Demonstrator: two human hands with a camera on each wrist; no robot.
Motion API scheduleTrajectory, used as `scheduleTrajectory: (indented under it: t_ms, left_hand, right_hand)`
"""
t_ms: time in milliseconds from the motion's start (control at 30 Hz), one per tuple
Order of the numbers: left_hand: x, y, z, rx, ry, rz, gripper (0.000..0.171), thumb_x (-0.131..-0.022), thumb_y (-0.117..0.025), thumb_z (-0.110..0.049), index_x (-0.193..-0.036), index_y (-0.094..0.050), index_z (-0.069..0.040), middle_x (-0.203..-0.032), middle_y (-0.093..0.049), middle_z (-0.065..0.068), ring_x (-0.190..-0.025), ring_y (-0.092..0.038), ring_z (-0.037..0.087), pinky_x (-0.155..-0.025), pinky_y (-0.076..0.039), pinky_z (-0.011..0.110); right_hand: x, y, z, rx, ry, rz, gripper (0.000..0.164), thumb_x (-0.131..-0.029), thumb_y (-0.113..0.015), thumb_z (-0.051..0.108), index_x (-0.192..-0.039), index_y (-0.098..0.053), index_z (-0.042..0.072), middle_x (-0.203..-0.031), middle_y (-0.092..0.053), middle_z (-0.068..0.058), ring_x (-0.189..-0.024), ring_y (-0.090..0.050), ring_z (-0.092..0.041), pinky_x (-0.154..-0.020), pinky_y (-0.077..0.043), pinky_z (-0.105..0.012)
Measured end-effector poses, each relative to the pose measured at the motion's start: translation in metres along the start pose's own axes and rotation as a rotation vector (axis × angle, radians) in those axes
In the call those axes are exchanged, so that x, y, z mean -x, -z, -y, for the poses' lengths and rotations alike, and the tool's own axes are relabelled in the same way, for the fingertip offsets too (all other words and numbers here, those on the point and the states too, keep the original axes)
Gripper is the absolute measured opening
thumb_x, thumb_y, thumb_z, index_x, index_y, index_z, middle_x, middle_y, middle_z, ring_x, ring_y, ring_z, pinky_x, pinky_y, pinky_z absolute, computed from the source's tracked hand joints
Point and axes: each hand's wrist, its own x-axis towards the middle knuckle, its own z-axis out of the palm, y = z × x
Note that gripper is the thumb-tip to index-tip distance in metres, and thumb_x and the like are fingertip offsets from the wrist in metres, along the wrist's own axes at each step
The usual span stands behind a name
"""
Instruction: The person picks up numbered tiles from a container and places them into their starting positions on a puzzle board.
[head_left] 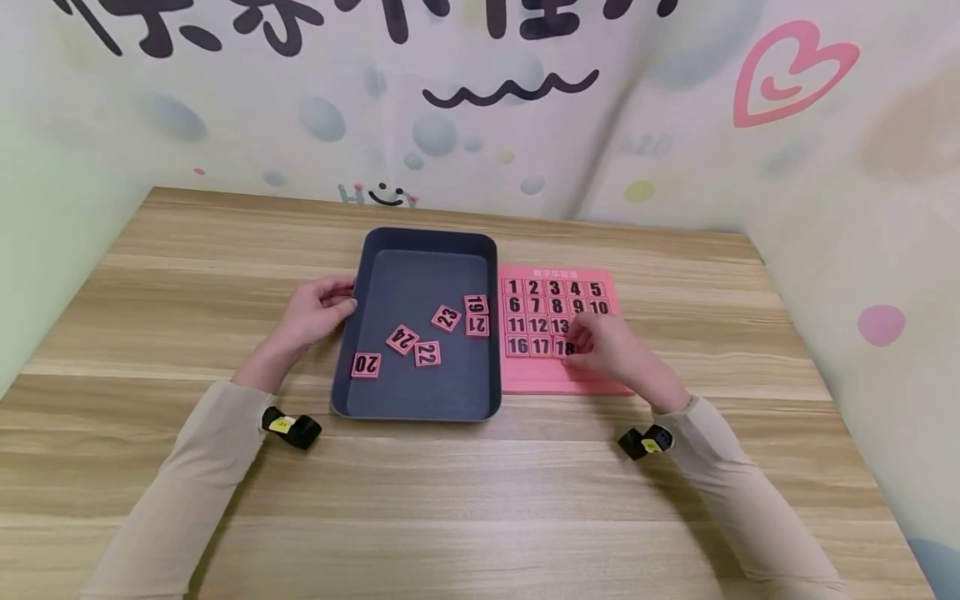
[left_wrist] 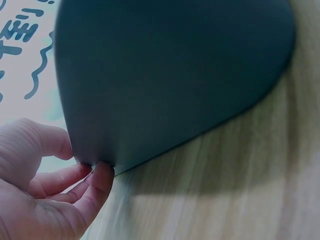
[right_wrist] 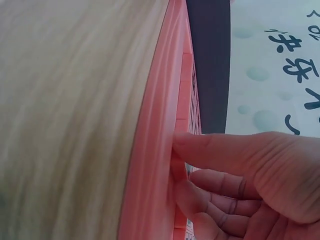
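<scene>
My right hand (head_left: 611,346) is over the pink number board (head_left: 562,382), where its fingertips pinch the tile marked 18 (head_left: 562,347) in the fourth row. From the right wrist view, thumb and fingers close about a tile edge (right_wrist: 177,169) by the board's rim. That hand covers the right end of the third row. On the other side, my left hand (head_left: 311,312) touches the outer left wall of the dark grey tray (head_left: 420,407) with its fingertips. The left wrist view shows these fingertips (left_wrist: 104,172) against the tray's wall.
Inside the tray lie loose tiles numbered 19 (head_left: 476,304), 20 (head_left: 366,365), 21 (head_left: 477,325), 22 (head_left: 427,354), 23 (head_left: 446,317) and 24 (head_left: 402,339). The tray stands against the board's left side on a wooden table (head_left: 480,508). A printed cloth (head_left: 450,167) hangs behind.
</scene>
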Motion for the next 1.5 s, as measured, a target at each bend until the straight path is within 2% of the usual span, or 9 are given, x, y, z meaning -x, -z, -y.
scheduleTrajectory:
  t_ms: [167, 533, 733, 867, 967, 1167, 1300, 1500]
  left_hand:
    - [0.000, 0.000, 0.000, 0.003, -0.005, -0.001, 0.042, -0.094, -0.047, 0.000, -0.134, -0.041, 0.011, -0.128, -0.049, 0.029, -0.112, -0.051, 0.033, -0.075, -0.044, 0.009]
    - [0.001, 0.001, -0.001, 0.000, -0.005, 0.006, 0.042, -0.094, -0.047, 0.000, -0.134, -0.041, 0.011, -0.127, -0.049, 0.029, -0.111, -0.051, 0.034, -0.074, -0.044, 0.008]
    - [0.001, 0.002, 0.000, -0.003, -0.008, 0.001, 0.042, -0.094, -0.047, 0.000, -0.134, -0.041, 0.012, -0.128, -0.049, 0.029, -0.111, -0.051, 0.034, -0.074, -0.043, 0.009]
    - [0.002, 0.002, 0.000, -0.006, -0.004, 0.004, 0.042, -0.094, -0.047, 0.000, -0.135, -0.041, 0.011, -0.128, -0.049, 0.028, -0.111, -0.051, 0.034, -0.075, -0.044, 0.009]
    - [0.002, 0.001, 0.000, -0.008, 0.001, 0.009, 0.042, -0.095, -0.047, -0.001, -0.135, -0.041, 0.011, -0.128, -0.049, 0.028, -0.112, -0.051, 0.034, -0.077, -0.045, 0.011]
    - [0.001, 0.001, 0.000, -0.006, 0.005, 0.009, 0.043, -0.095, -0.047, -0.001, -0.135, -0.040, 0.011, -0.128, -0.049, 0.028, -0.112, -0.051, 0.034, -0.079, -0.045, 0.013]
    - [-0.001, 0.001, 0.001, -0.004, -0.005, 0.002, 0.043, -0.094, -0.047, 0.001, -0.134, -0.040, 0.012, -0.127, -0.049, 0.029, -0.111, -0.051, 0.034, -0.075, -0.044, 0.009]
    - [0.000, 0.001, 0.001, -0.004, -0.002, 0.007, 0.042, -0.094, -0.047, 0.000, -0.135, -0.041, 0.011, -0.127, -0.049, 0.028, -0.111, -0.051, 0.034, -0.074, -0.044, 0.009]
  right_hand:
    - [0.000, -0.001, 0.000, -0.015, -0.014, -0.017, 0.025, -0.071, -0.078, 0.002, -0.087, -0.059, -0.003, -0.078, -0.062, -0.011, -0.072, -0.060, -0.022, -0.067, -0.053, -0.033]
    - [-0.005, 0.004, 0.005, -0.025, 0.015, -0.045, 0.026, -0.070, -0.079, 0.002, -0.085, -0.059, -0.004, -0.078, -0.062, -0.014, -0.072, -0.059, -0.024, -0.068, -0.053, -0.035]
    - [-0.023, 0.012, 0.032, -0.048, 0.089, -0.060, 0.029, -0.077, -0.075, 0.007, -0.098, -0.061, -0.006, -0.089, -0.064, -0.016, -0.080, -0.061, -0.025, -0.074, -0.053, -0.037]
    - [-0.039, 0.005, 0.053, -0.086, 0.155, -0.048, 0.023, -0.084, -0.064, 0.002, -0.106, -0.061, -0.006, -0.098, -0.065, -0.017, -0.087, -0.062, -0.025, -0.077, -0.053, -0.036]
    - [-0.050, -0.004, 0.067, -0.106, 0.201, -0.047, 0.025, -0.086, -0.053, -0.003, -0.110, -0.060, -0.007, -0.102, -0.064, -0.019, -0.089, -0.062, -0.025, -0.079, -0.053, -0.035]
    - [-0.065, -0.013, 0.088, -0.124, 0.199, -0.130, 0.028, -0.085, -0.046, -0.007, -0.109, -0.060, -0.008, -0.103, -0.064, -0.021, -0.092, -0.062, -0.025, -0.081, -0.052, -0.035]
    - [-0.073, -0.017, 0.095, -0.120, 0.186, -0.084, 0.028, -0.086, -0.046, -0.006, -0.111, -0.058, -0.009, -0.106, -0.063, -0.022, -0.095, -0.061, -0.027, -0.083, -0.051, -0.036]
    - [-0.085, -0.027, 0.102, -0.058, 0.099, 0.016, 0.028, -0.088, -0.045, -0.004, -0.113, -0.058, -0.008, -0.104, -0.063, -0.020, -0.077, -0.058, -0.022, -0.067, -0.049, -0.029]
